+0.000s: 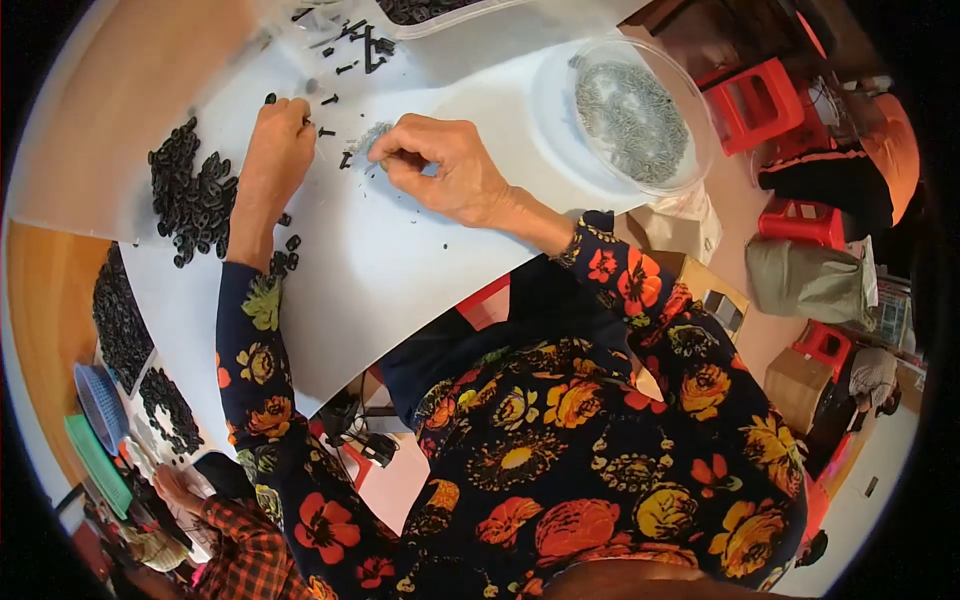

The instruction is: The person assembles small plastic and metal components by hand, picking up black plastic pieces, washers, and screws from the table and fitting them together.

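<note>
My left hand [280,140] is closed, and a small black plastic part [270,99] peeks out at its fingertips. My right hand [445,165] makes a pinch, thumb against forefinger, beside a little heap of fine silver metal pieces [372,137]. Whatever sits in that pinch is too small to make out. A few black peg-like parts [327,132] lie on the white tabletop [370,270] between my hands. Left of my left wrist spreads a pile of black oval link-like parts [190,190], with a few strays [290,250] near my sleeve.
A round clear tub [705,150] of silver metal pieces stands at the far right of the table. More black pegs [368,50] lie at the back, near a white tray [450,22]. Another person's hand [175,488] works at lower left. Red stools [755,105] stand at right.
</note>
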Action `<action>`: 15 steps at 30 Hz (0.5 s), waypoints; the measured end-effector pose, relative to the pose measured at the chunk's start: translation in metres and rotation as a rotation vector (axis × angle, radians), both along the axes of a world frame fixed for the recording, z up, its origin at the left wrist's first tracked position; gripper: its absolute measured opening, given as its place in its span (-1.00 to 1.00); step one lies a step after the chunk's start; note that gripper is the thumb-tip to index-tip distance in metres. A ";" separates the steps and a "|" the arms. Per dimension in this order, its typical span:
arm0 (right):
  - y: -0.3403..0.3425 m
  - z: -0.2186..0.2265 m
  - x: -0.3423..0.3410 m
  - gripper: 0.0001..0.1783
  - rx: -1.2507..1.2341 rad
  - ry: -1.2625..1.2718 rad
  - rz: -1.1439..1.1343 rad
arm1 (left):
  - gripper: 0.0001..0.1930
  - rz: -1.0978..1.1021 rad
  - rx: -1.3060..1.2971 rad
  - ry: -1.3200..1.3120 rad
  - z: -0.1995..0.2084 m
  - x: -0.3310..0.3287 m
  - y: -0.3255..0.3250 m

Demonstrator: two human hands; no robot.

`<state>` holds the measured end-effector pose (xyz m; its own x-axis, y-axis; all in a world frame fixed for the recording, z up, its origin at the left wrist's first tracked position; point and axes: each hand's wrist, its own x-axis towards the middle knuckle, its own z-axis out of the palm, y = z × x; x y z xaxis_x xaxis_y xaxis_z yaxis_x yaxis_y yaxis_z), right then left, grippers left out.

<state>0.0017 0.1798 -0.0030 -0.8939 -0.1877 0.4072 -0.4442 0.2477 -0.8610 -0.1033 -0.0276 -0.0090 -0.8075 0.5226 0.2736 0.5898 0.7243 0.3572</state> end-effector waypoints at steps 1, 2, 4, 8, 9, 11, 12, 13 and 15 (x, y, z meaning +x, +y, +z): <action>0.000 -0.001 0.000 -0.84 -0.010 -0.001 -0.003 | -0.93 -0.005 -0.001 0.001 0.000 -0.001 0.000; 0.001 -0.002 0.000 -0.85 -0.020 -0.002 -0.006 | -0.93 -0.016 -0.021 -0.013 0.000 -0.002 0.000; 0.003 -0.002 0.000 -0.85 -0.004 0.005 -0.016 | -0.94 -0.025 -0.040 -0.026 0.002 -0.003 0.001; 0.008 -0.001 -0.001 -0.85 0.017 0.014 -0.035 | -0.92 -0.023 -0.123 -0.068 0.003 -0.008 0.010; 0.005 -0.001 -0.001 -0.85 0.014 0.020 -0.029 | -0.92 -0.011 -0.142 -0.059 0.005 -0.006 0.007; -0.001 -0.001 -0.001 -0.84 -0.002 0.040 -0.022 | -0.92 0.016 -0.177 -0.058 0.004 -0.001 -0.003; -0.001 -0.002 -0.001 -0.84 0.002 0.046 -0.027 | -0.92 0.024 -0.202 -0.061 0.005 -0.001 -0.003; -0.002 -0.001 0.000 -0.84 -0.008 0.031 -0.020 | -0.92 0.022 -0.199 -0.055 0.007 0.000 -0.005; -0.001 -0.002 0.000 -0.84 -0.012 0.014 -0.028 | -0.92 -0.031 -0.019 -0.124 0.013 0.005 -0.006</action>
